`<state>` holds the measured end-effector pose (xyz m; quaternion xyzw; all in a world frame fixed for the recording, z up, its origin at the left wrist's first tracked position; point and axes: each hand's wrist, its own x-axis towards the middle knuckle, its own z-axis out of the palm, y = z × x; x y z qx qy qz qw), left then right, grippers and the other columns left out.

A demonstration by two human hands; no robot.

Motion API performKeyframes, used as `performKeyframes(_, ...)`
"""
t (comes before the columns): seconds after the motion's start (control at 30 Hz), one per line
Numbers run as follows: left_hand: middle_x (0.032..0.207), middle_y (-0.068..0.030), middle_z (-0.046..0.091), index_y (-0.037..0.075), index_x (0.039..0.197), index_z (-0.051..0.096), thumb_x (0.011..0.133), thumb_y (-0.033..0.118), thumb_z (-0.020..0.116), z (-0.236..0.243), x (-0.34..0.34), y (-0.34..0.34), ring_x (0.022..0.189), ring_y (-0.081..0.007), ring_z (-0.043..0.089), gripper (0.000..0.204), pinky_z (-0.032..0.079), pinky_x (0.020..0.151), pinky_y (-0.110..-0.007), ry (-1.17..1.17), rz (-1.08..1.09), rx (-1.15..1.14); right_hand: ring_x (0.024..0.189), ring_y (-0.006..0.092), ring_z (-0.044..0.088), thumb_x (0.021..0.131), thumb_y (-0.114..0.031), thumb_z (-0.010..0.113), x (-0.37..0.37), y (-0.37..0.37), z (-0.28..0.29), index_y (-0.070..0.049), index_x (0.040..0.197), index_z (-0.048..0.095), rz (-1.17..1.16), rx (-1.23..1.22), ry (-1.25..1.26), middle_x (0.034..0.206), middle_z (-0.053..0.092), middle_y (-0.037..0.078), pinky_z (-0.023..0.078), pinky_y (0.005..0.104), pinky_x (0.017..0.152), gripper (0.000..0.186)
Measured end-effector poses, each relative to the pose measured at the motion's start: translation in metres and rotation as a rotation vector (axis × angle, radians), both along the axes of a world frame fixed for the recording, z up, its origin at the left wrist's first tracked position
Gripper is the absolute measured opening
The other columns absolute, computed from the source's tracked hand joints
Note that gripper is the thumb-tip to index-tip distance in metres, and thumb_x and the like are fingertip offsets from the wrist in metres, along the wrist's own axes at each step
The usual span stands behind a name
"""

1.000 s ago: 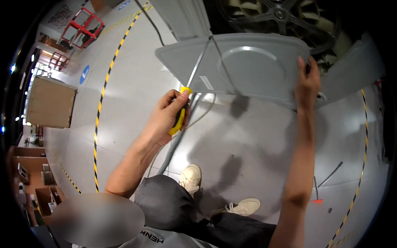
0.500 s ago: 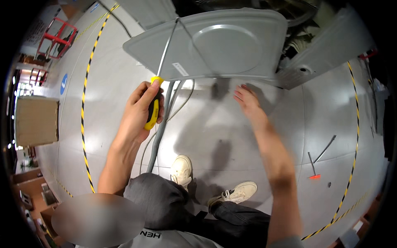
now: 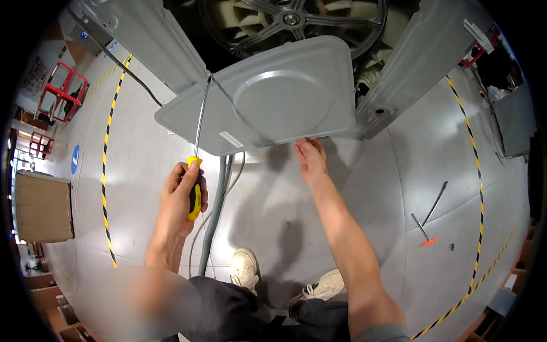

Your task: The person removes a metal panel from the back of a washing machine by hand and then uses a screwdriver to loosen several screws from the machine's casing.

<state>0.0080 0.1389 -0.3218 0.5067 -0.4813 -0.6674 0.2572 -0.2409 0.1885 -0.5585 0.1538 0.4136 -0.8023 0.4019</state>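
Note:
My left hand [image 3: 183,196] is closed around the yellow and black handle of a screwdriver [image 3: 196,174]. Its long shaft points away from me, and the tip overlaps the upper left edge of a grey metal panel [image 3: 285,105]. A raised round form and a small white label mark the panel. Along its near edge, my right hand [image 3: 311,158] has bent fingers at the rim, some fingertips hidden behind it. Beyond the panel stands a grey metal housing [image 3: 393,85], opened at the back, with a spoked pulley wheel [image 3: 292,20] inside.
A grey hose [image 3: 215,222] and thin cables run from under the panel toward my legs. To the right, a tool with an orange end [image 3: 427,242] and a dark rod [image 3: 437,199] lie on the floor. A cardboard box [image 3: 43,208] stands left, beyond striped tape [image 3: 105,171].
My right hand has come up to the panel's near edge, from apart to touching. The view has shifted, showing more of the housing and the pulley wheel. The screwdriver stays in my left hand.

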Motion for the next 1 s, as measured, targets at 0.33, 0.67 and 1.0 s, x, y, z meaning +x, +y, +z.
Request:
performKeyframes(0.33,0.071,-0.0022,0.051,0.009,0.091,0.048,0.096,0.028,0.054,-0.011,0.013,-0.007,0.053,-0.011,0.049,0.021,0.039,0.044,-0.025,0.004,-0.04,-0.044,0.087,0.0173,0.057,0.082,-0.005,0.069,0.004,-0.011,0.013,-0.007,0.107,0.055,0.008,0.018,-0.001,0.098,0.059,0.003,0.051,0.0299,0.084,0.029)
performKeyframes(0.67,0.071,-0.0044,0.051,0.003,0.101,0.048,0.098,0.036,0.048,0.003,0.007,-0.003,0.056,-0.0137,0.05,0.033,0.041,0.047,-0.026,0.299,-0.044,0.289,0.094,0.015,0.053,0.081,-0.005,0.069,-0.003,-0.005,0.017,-0.007,0.11,0.051,0.078,0.001,-0.011,0.101,0.056,0.003,0.048,0.0292,0.087,0.034)
performKeyframes(1.0,0.067,-0.0021,0.048,0.004,0.097,0.047,0.1,0.038,0.044,0.011,-0.006,0.003,0.051,-0.01,0.045,0.034,0.036,0.04,-0.023,0.23,-0.056,0.251,0.088,0.0183,0.055,0.086,-0.009,0.065,-0.003,-0.006,0.012,-0.001,0.099,0.056,0.066,-0.004,0.036,0.093,0.054,0.007,0.052,0.0303,0.084,0.018)
